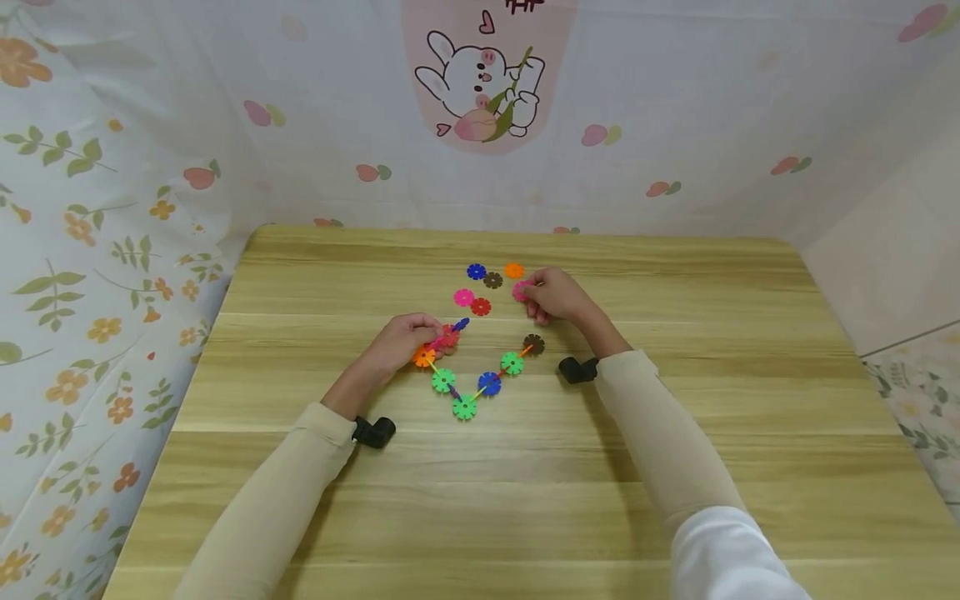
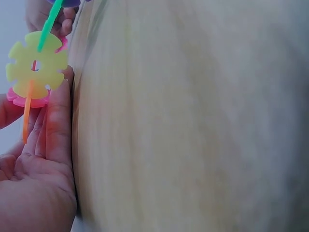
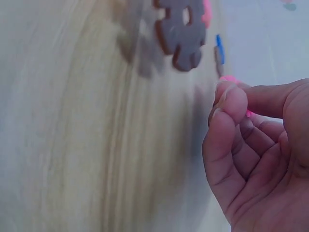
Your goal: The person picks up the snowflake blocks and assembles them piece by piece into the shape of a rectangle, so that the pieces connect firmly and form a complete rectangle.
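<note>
Chain of notched discs (image 1: 465,407): V-shaped, mid-desk (image 1: 480,517), between the hands | left hand (image 1: 408,337): grip pinched on the chain's pink link (image 2: 41,103) | right hand (image 1: 557,295): grip pinched, thumb to fingers, on a separate pink disc (image 1: 519,291) | just beyond the chain: loose blue (image 1: 476,272), brown (image 1: 492,280), orange (image 1: 514,271), magenta (image 1: 464,297) and red (image 1: 481,307) discs

From the head we look forward and down from well above the table (image 1: 562,500), taking in the left hand (image 1: 405,337), the right hand (image 1: 558,293) and the cloth (image 1: 300,108) behind. From the left wrist we face along the left hand, very near, the table turned sideways and the right hand farther off. From the right wrist we look close past the right hand, sideways too; the brown disc (image 3: 186,34), large here, shows small from the head.
</note>
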`<move>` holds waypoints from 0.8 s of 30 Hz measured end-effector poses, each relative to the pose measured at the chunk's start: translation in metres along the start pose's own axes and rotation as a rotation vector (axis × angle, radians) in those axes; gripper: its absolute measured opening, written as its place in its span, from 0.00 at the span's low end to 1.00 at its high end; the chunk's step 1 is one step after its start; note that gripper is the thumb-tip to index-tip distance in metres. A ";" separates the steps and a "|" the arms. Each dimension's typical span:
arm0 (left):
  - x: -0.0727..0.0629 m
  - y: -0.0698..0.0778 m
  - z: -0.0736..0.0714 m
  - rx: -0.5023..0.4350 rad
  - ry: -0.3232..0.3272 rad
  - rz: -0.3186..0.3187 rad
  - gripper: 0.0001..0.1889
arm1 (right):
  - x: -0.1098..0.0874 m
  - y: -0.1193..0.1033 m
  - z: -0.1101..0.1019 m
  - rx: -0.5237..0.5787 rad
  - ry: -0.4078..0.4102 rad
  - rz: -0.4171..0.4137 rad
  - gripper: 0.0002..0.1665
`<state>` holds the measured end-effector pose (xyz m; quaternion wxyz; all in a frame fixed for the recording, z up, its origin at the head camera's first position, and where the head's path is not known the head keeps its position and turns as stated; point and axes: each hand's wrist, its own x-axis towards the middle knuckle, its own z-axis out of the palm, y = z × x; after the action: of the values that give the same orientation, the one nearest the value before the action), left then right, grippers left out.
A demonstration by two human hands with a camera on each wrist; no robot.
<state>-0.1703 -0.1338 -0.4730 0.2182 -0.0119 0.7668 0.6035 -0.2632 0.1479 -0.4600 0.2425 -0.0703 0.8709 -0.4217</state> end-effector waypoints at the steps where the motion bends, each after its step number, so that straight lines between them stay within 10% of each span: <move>1: 0.000 0.000 0.000 -0.004 -0.002 -0.001 0.12 | -0.002 -0.001 0.000 -0.005 0.006 -0.008 0.15; 24: 0.003 -0.002 0.000 -0.016 -0.017 0.008 0.12 | -0.027 -0.032 0.026 0.130 -0.088 -0.067 0.16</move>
<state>-0.1726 -0.1334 -0.4755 0.2223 -0.0056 0.7601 0.6105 -0.2295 0.1186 -0.4392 0.2703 -0.1020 0.8272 -0.4819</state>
